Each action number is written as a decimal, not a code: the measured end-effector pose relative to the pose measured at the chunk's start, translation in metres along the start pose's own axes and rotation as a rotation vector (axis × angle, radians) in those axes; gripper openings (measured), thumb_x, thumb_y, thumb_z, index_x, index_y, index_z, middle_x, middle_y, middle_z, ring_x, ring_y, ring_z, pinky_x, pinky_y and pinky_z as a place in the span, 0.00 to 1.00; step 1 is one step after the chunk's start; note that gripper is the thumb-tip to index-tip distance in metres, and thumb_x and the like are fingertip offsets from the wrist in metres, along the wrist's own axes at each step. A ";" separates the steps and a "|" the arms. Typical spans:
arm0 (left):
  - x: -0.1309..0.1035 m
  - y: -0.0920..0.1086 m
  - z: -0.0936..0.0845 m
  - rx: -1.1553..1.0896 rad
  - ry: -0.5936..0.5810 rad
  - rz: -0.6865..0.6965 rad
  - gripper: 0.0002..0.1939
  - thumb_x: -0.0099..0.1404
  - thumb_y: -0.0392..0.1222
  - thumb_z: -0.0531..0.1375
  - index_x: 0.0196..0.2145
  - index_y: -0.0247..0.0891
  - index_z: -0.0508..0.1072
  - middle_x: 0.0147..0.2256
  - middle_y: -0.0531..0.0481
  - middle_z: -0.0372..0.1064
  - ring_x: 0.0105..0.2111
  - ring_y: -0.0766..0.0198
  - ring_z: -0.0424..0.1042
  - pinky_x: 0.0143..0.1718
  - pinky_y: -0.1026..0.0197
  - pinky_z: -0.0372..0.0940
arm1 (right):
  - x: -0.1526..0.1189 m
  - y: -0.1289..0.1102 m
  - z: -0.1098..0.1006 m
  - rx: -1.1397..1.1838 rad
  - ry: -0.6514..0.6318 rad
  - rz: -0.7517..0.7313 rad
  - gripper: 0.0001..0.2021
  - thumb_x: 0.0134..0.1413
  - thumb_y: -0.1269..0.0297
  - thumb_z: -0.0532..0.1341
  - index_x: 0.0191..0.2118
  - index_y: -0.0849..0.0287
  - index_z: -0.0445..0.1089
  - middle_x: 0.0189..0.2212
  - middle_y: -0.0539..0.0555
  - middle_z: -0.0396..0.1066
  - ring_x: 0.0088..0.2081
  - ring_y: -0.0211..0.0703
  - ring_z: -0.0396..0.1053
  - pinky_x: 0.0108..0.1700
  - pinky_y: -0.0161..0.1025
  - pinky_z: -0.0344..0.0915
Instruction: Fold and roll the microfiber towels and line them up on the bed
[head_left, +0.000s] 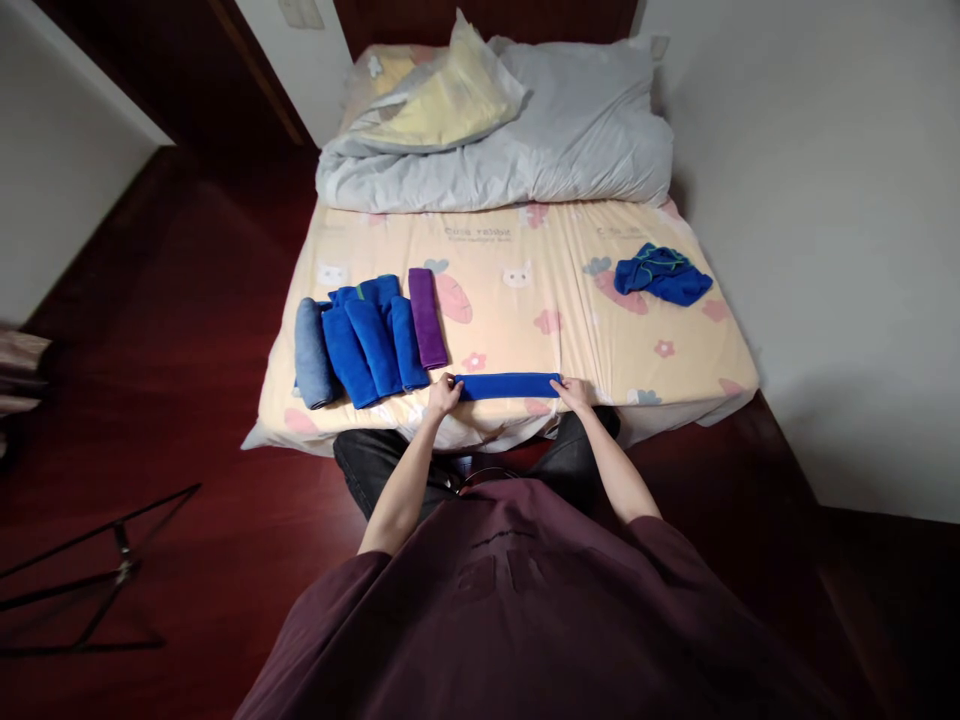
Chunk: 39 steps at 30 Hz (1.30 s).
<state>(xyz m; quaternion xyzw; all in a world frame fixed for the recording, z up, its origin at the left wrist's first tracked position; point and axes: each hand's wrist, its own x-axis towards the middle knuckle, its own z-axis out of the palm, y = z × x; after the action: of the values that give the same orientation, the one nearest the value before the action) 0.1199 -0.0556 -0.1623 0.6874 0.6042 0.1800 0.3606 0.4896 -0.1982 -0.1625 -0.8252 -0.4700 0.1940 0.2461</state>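
Note:
A long, narrow folded blue cloth [508,386] lies flat near the front edge of the bed. My left hand [445,394] pinches its left end, and my right hand [571,392] pinches its right end. Left of it is a folded purple cloth [427,318]. Beside that, several folded or rolled blue cloths [373,345] lie side by side, with a grey-blue roll [313,352] at the far left. A crumpled blue cloth with green edging [664,274] rests on the right side of the bed.
The bed [510,250] has a patterned yellowish sheet. A grey quilt [585,130] and a yellow pillow [450,100] are at its far end. Black stand legs [120,570] rise from the floor at lower left. A wall [825,250] borders the right side.

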 end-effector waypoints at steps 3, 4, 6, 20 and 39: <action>-0.001 0.003 -0.004 0.071 -0.024 -0.027 0.15 0.70 0.48 0.62 0.51 0.40 0.73 0.43 0.37 0.82 0.47 0.44 0.81 0.52 0.47 0.71 | 0.002 -0.003 0.000 -0.070 -0.022 0.054 0.24 0.58 0.43 0.66 0.19 0.53 0.66 0.21 0.55 0.74 0.31 0.50 0.74 0.37 0.41 0.65; -0.002 0.005 -0.005 0.108 -0.042 -0.044 0.17 0.70 0.49 0.62 0.53 0.40 0.72 0.44 0.36 0.82 0.47 0.43 0.81 0.52 0.46 0.71 | 0.002 -0.005 -0.001 -0.085 -0.017 0.072 0.21 0.58 0.45 0.67 0.21 0.53 0.70 0.24 0.58 0.76 0.35 0.53 0.76 0.40 0.43 0.67; -0.006 0.009 -0.008 0.178 -0.076 -0.085 0.19 0.72 0.50 0.60 0.56 0.39 0.71 0.45 0.34 0.81 0.50 0.40 0.80 0.53 0.44 0.70 | 0.000 -0.011 -0.001 -0.101 0.034 0.071 0.15 0.60 0.49 0.68 0.30 0.56 0.78 0.31 0.63 0.80 0.45 0.60 0.77 0.50 0.48 0.68; -0.056 0.053 0.055 0.201 -0.087 0.455 0.40 0.68 0.49 0.65 0.74 0.40 0.61 0.76 0.37 0.48 0.78 0.36 0.35 0.75 0.30 0.31 | -0.032 -0.089 0.052 -0.093 -0.071 -0.463 0.29 0.76 0.52 0.50 0.74 0.58 0.61 0.75 0.60 0.56 0.78 0.57 0.44 0.79 0.61 0.37; -0.089 0.051 0.082 -1.127 -0.187 -0.324 0.19 0.62 0.47 0.72 0.46 0.36 0.73 0.43 0.39 0.78 0.49 0.53 0.80 0.62 0.45 0.69 | -0.008 -0.050 0.053 -0.109 -0.075 -0.450 0.28 0.75 0.48 0.47 0.69 0.56 0.68 0.73 0.61 0.60 0.75 0.56 0.53 0.76 0.61 0.42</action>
<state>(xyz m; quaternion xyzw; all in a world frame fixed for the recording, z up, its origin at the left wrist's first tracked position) 0.1932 -0.1642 -0.1642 0.3020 0.4784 0.3546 0.7444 0.4223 -0.1717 -0.1743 -0.7037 -0.6608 0.1391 0.2207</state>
